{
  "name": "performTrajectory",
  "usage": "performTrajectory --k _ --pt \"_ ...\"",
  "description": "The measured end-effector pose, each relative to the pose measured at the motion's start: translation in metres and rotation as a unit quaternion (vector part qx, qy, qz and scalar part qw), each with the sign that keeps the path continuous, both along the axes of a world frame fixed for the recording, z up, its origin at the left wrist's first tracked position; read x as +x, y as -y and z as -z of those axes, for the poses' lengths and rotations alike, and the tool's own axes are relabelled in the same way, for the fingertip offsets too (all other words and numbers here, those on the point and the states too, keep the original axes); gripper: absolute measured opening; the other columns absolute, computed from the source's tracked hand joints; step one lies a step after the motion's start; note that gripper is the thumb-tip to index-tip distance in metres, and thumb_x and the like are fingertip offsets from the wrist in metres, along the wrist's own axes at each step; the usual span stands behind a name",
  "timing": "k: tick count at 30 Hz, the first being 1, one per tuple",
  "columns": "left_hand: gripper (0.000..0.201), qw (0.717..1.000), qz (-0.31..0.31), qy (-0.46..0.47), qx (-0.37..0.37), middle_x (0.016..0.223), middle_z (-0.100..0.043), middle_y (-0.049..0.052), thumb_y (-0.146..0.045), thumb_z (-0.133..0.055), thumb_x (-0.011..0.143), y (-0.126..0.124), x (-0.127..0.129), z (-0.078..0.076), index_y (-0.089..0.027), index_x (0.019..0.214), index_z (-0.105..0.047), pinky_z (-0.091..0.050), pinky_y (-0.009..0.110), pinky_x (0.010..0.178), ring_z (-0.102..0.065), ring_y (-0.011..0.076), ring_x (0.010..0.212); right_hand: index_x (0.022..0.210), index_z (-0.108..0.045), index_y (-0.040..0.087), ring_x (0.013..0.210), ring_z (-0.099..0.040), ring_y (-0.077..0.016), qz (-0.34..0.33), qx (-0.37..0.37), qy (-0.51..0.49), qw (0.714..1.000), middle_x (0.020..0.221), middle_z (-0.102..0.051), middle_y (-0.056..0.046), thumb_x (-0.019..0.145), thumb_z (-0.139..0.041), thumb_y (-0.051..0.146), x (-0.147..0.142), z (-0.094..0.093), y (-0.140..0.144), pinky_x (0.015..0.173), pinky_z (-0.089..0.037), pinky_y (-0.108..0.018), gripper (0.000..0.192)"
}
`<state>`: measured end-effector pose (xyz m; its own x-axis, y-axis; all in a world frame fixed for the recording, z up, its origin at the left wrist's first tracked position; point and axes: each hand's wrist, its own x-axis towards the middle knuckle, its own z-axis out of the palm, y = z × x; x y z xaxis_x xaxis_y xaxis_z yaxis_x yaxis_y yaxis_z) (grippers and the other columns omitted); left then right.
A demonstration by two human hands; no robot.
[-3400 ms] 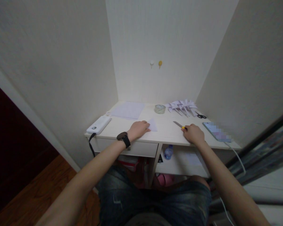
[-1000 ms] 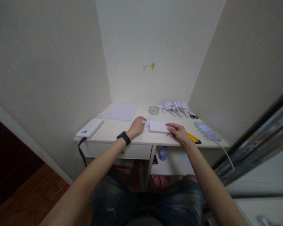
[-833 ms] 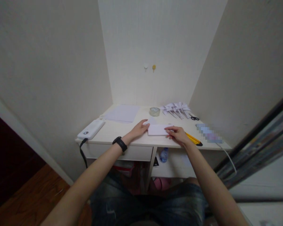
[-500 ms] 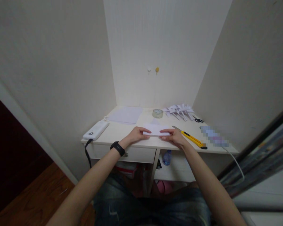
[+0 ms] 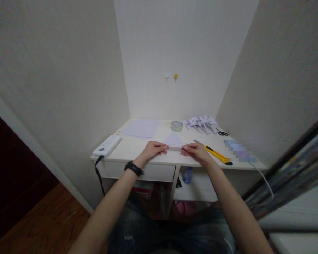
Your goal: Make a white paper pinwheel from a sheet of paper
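Note:
Between my two hands is a piece of white paper [image 5: 175, 145], seen nearly edge-on just above the front of the desk. My left hand [image 5: 155, 149] pinches its left end, and my right hand [image 5: 196, 152] pinches the right end. Directly behind it shows a white paper triangle [image 5: 173, 138]; whether it is part of the held paper I cannot tell. A yellow utility knife [image 5: 214, 154] with its blade out lies to the right of my right hand.
On the white desk [image 5: 122, 151] are paper sheets [image 5: 140, 127], a tape roll [image 5: 177, 126], a pile of folded paper pieces [image 5: 202, 123] and black scissors [image 5: 223, 133]. A white power bank [image 5: 107, 145] with a cable sits left; a blurred-out device [image 5: 240, 151] lies right.
The paper in my hands has tipped from showing a broad rectangular face to nearly edge-on. More of the white triangle behind it now shows. Both hands keep their pinch.

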<state>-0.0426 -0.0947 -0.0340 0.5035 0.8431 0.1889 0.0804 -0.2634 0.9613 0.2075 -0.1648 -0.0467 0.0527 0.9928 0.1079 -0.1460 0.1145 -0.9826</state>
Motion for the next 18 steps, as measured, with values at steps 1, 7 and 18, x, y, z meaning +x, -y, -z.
performTrajectory --k 1,7,18 --pt "0.030 1.000 -0.003 0.003 -0.004 0.076 -0.076 0.011 -0.034 -0.079 0.074 -0.0005 -0.0002 0.0004 -0.010 0.093 -0.078 -0.046 0.023 0.059 -0.063 0.0129 0.062 0.078 -0.079 0.014 0.070 -0.074 -0.0195 0.002 -0.002 0.000 1.000 0.079 -0.078 -0.011 0.050 -0.094 0.043 0.0004 0.0002 -0.0001 0.071 -0.063 -0.030 0.042" --pt "0.031 0.999 -0.023 0.016 0.030 0.098 -0.077 0.015 -0.036 -0.085 0.065 -0.0011 -0.0024 0.0000 -0.012 0.084 -0.080 -0.051 0.031 0.081 -0.069 0.0231 0.095 0.078 -0.079 0.016 0.082 -0.073 -0.0222 0.061 0.023 -0.003 0.998 0.085 -0.078 -0.011 0.047 -0.094 0.043 0.0047 0.0048 -0.0058 0.082 -0.059 -0.037 0.043" --pt "0.051 0.995 -0.030 0.079 -0.049 0.088 -0.075 0.010 -0.044 -0.087 0.060 -0.0006 0.0010 0.0012 -0.009 0.096 -0.077 -0.057 0.029 0.065 -0.065 0.0148 0.072 0.080 -0.079 0.019 0.080 -0.067 -0.0213 0.102 0.058 0.056 0.991 0.083 -0.076 -0.007 0.052 -0.089 0.052 0.0074 0.0095 -0.0099 0.076 -0.053 -0.035 0.044"
